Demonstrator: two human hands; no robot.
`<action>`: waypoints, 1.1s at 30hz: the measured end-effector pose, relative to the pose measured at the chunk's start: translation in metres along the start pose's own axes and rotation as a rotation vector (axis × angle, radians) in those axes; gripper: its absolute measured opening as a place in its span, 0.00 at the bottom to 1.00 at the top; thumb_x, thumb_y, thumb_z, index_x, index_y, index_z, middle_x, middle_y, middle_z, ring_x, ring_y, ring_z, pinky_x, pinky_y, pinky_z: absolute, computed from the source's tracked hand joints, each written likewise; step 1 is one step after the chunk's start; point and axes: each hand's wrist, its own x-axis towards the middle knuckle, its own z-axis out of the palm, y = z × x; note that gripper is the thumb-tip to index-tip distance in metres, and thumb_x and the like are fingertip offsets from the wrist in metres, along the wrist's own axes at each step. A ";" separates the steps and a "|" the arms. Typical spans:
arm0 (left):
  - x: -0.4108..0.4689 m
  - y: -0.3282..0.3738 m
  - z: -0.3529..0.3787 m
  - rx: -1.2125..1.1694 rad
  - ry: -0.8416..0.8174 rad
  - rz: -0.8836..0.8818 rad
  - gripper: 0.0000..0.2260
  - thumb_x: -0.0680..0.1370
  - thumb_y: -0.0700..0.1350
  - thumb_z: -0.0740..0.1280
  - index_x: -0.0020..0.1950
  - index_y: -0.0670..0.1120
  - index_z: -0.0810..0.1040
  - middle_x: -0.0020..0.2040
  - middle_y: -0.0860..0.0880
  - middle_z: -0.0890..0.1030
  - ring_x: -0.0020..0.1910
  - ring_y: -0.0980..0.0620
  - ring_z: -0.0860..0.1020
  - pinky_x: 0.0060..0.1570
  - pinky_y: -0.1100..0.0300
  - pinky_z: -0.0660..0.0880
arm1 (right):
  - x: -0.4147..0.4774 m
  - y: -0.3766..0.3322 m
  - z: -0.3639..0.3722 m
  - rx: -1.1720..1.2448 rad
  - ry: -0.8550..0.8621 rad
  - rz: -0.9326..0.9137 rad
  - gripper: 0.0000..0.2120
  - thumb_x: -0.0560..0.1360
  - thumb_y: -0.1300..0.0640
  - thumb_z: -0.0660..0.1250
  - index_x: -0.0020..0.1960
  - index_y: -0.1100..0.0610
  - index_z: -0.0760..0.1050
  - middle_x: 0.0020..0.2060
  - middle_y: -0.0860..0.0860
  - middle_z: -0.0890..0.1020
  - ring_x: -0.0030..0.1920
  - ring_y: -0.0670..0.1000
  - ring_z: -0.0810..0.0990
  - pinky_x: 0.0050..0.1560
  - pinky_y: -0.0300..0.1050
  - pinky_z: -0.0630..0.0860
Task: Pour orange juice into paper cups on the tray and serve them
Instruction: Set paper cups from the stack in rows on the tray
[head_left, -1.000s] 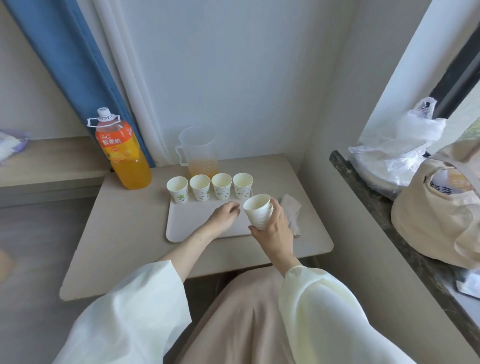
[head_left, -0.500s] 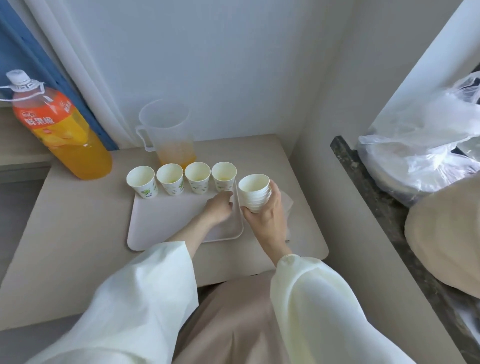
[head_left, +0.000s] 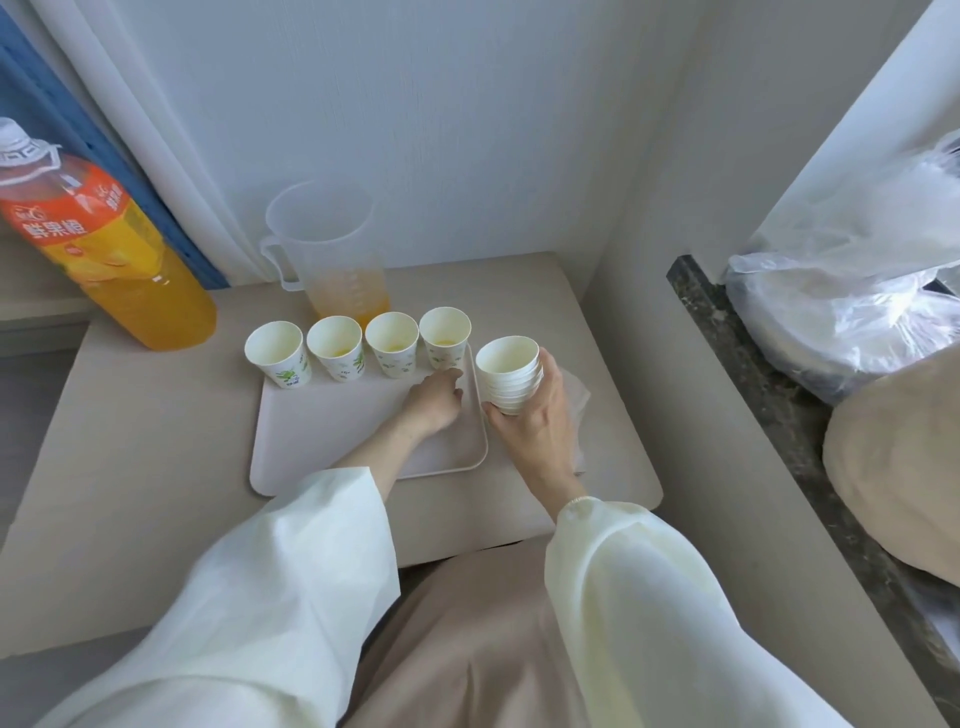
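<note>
Against a white wall (head_left: 467, 130), the beige bench (head_left: 130, 467) bears a pale rectangular plastic tray (head_left: 322, 431), placed as before. Four white leaf-printed paper cups (head_left: 389, 353) line its 12 o'clock edge, some holding juice. At 3 o'clock the right hand (head_left: 540, 431) still grips a stack of white paper cups (head_left: 509, 374). The left hand (head_left: 434, 400) rests loosely curled, holding nothing.

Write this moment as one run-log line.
left hand: at base of rightmost cup, grip unclear | right hand: grips cup stack beside tray | tray: four cups in row

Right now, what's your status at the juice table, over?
Left grip resting loose on beige plastic tray. Right grip holds stack of white paper cups. Four printed paper cups lined up, barely filled. Nothing blocking.
</note>
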 end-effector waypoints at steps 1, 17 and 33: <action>-0.003 -0.003 -0.001 0.018 0.008 -0.008 0.20 0.83 0.43 0.55 0.75 0.44 0.63 0.75 0.44 0.65 0.73 0.44 0.65 0.69 0.51 0.64 | -0.001 0.000 0.001 -0.004 0.000 -0.004 0.39 0.69 0.51 0.75 0.74 0.53 0.59 0.66 0.47 0.70 0.63 0.46 0.68 0.53 0.40 0.67; -0.025 -0.021 -0.026 0.085 0.084 -0.110 0.18 0.83 0.42 0.51 0.73 0.43 0.64 0.74 0.43 0.64 0.71 0.42 0.65 0.66 0.52 0.63 | -0.011 0.001 0.007 -0.058 -0.037 0.001 0.41 0.68 0.51 0.74 0.74 0.49 0.56 0.67 0.44 0.68 0.66 0.48 0.67 0.52 0.49 0.74; -0.115 0.035 -0.069 -0.534 -0.108 0.089 0.22 0.73 0.58 0.71 0.63 0.51 0.73 0.55 0.58 0.73 0.58 0.58 0.72 0.58 0.63 0.68 | -0.060 -0.025 0.001 -0.286 -0.155 -0.054 0.43 0.68 0.48 0.74 0.75 0.52 0.55 0.62 0.49 0.70 0.61 0.53 0.72 0.49 0.51 0.77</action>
